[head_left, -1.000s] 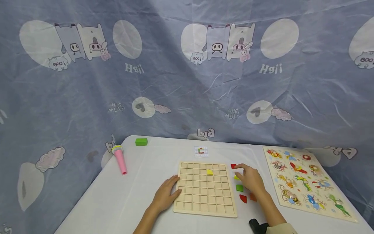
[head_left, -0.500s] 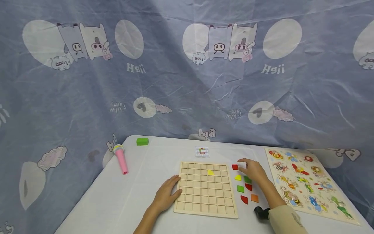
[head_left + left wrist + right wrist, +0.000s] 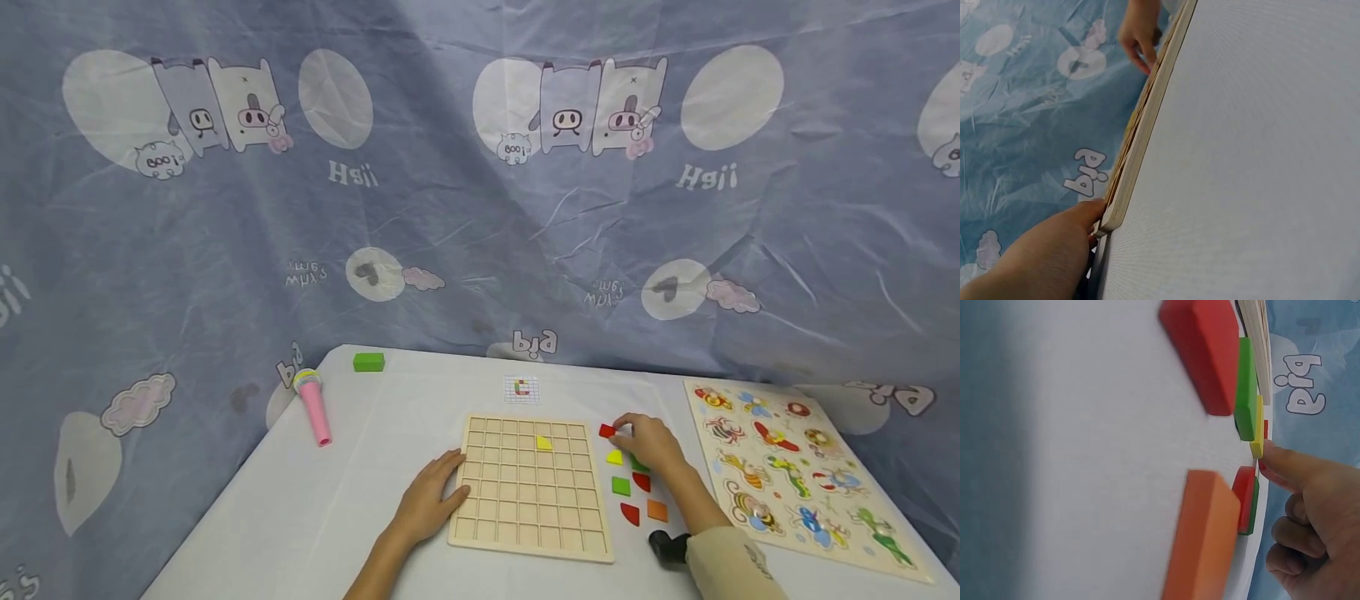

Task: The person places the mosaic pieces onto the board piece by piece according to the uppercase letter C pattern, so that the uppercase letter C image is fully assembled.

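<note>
**Right hand closes on the red square beside the grid board**

The right hand (image 3: 651, 442) now has its forefinger and thumb at the small red square piece (image 3: 606, 431), pinching its near edge; half a second ago the fingers were stretched flat just beside that piece, and a second ago the hand lay lower, over the yellow and green pieces. The other fingers curl loosely under the palm, as the right wrist view shows (image 3: 1310, 519).

Just under this hand lie the loose pieces: a yellow piece (image 3: 614, 457) by the thumb, a green square (image 3: 620, 486) toward the wrist, a dark red piece (image 3: 641, 481) and a second green one partly under the palm, then a red quarter-round (image 3: 630, 514) and an orange square (image 3: 657, 510) nearest the sleeve.

The left hand (image 3: 429, 500) has not moved: its fingers lie spread and straight against the left edge of the wooden grid board (image 3: 525, 533), thumb at the rim. One yellow piece (image 3: 543, 442) sits in a cell of the board's upper rows.

Beyond the board, away from both hands, lies a small pattern card (image 3: 521, 388). To the right of the right hand is an animal peg puzzle (image 3: 795, 475). Far left of the left hand lie a pink toy microphone (image 3: 315, 408) and a green block (image 3: 368, 362) on the white surface (image 3: 300, 517).

The backdrop cloth (image 3: 450, 208) carries mirrored print, which seems to read "Heii" and "big".
</note>
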{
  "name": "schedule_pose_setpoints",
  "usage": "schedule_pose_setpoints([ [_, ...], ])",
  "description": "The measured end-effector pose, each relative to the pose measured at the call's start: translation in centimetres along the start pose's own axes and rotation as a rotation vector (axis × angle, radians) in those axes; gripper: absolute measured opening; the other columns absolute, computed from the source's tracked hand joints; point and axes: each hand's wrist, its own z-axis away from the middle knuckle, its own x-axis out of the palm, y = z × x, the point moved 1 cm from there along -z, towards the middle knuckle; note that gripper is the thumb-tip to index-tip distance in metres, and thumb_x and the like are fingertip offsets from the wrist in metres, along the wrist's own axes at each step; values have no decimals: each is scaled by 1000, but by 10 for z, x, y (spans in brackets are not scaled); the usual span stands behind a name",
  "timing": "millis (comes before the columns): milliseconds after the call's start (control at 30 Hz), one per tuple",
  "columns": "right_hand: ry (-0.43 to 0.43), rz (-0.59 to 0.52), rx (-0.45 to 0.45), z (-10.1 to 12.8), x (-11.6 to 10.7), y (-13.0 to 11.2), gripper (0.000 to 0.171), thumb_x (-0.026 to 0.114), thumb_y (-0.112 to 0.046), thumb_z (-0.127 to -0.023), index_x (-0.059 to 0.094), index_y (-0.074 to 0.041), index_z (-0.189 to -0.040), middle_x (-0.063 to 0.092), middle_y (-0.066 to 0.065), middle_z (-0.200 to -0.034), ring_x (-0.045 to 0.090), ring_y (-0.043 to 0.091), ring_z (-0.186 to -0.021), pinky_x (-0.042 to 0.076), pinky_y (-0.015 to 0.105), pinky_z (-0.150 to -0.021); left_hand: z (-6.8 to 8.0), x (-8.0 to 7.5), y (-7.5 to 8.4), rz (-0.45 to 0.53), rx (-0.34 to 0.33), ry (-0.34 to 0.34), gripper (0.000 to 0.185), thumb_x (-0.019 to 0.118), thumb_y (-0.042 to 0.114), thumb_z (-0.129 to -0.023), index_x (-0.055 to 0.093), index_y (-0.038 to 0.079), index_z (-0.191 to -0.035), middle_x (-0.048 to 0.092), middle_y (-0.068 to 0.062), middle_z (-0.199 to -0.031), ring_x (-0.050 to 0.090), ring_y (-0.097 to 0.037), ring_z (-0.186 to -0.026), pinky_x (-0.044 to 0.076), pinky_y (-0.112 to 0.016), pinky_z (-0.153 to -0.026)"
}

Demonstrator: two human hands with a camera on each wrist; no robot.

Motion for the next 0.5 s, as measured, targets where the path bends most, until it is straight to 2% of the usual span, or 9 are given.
schedule_pose_setpoints([
  [100, 29, -7, -9, 2, -1, -1, 31, 70, -26, -82, 65, -7, -106, 54, 4, -70, 47, 17, -60, 40, 30, -52, 0, 0, -1, 1, -7, -2, 55, 56, 38, -91, 44, 9, -136, 41, -9, -141, 37, -32, -129, 30, -53, -103],
  [233, 97, -26, -73, 5, -6, -10, 33, 71, -28, -82, 66, -7, -106, 45, 2, -61, 40, 16, -50, 34, 26, -44, 1, 1, -2, -7, -13, -6, 56, 56, 39, -90, 44, 9, -136, 40, -9, -142, 37, -33, -128, 32, -55, -101],
  [333, 146, -41, -134, 7, -11, -25, 33, 72, -28, -80, 66, -7, -104, 41, 1, -59, 36, 14, -48, 30, 25, -42, 1, 1, -2, -5, -10, -1, 56, 56, 38, -90, 44, 9, -136, 40, -10, -141, 36, -33, -129, 31, -54, -102],
  [500, 167, -64, -178, 11, -18, -59, 34, 74, -28, -79, 66, -9, -105, 38, 0, -56, 33, 13, -47, 27, 24, -40, 0, 2, -1, 6, -4, 4, 55, 56, 38, -91, 44, 8, -136, 41, -10, -141, 36, -33, -129, 30, -54, -102],
])
